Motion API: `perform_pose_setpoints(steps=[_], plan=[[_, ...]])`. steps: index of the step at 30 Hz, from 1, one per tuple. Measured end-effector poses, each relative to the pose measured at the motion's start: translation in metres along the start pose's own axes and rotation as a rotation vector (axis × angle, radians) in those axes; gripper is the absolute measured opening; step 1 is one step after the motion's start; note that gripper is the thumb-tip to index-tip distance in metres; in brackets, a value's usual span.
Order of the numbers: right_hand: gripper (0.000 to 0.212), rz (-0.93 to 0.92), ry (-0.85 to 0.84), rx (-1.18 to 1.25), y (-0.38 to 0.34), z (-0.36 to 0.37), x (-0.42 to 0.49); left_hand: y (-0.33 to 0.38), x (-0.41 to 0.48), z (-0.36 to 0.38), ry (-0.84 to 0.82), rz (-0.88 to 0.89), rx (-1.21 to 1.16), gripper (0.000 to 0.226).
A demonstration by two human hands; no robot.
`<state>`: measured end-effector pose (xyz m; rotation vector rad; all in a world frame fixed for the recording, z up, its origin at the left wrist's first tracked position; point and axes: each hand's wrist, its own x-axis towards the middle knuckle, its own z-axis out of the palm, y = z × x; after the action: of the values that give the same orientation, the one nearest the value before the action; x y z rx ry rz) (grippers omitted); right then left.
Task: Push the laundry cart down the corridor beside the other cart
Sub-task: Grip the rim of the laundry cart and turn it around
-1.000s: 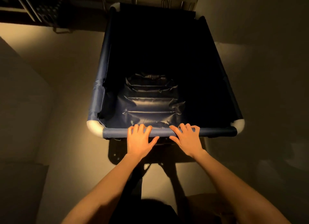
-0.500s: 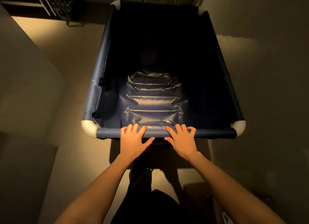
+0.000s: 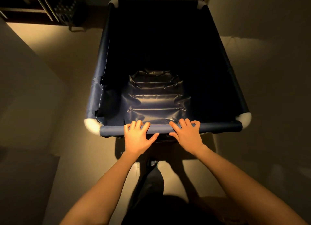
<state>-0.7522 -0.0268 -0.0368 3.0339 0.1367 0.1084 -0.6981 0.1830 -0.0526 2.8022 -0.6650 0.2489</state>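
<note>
Left hand [image 3: 137, 137] and right hand [image 3: 187, 135] on the laundry cart [image 3: 170, 128] rail (fingers curled over).

The scene is dim and amber-toned, with warm light falling from above and behind onto the left hand [image 3: 137, 137], the right hand [image 3: 187, 135] and a patch of floor [image 3: 55, 45]. The laundry cart [image 3: 170, 129] is nearly black inside, apart from a glossy sheen on its creased near lining. Straight lines bow towards the edges, and the corners are murky.

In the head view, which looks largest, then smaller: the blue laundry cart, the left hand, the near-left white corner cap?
1. Laundry cart, by far.
2. Left hand.
3. Near-left white corner cap.
</note>
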Motion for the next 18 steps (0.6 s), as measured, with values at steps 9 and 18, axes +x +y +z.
perform_pose_setpoints(steps=[9, 18], plan=[[0.044, -0.085, -0.044, -0.005, 0.062, 0.005, 0.119, -0.001, 0.108, 0.023, 0.0, -0.134, -0.002, 0.052], [0.041, -0.198, -0.098, 0.001, 0.108, 0.013, 0.217, 0.005, 0.185, 0.044, 0.03, -0.291, -0.037, 0.043]])
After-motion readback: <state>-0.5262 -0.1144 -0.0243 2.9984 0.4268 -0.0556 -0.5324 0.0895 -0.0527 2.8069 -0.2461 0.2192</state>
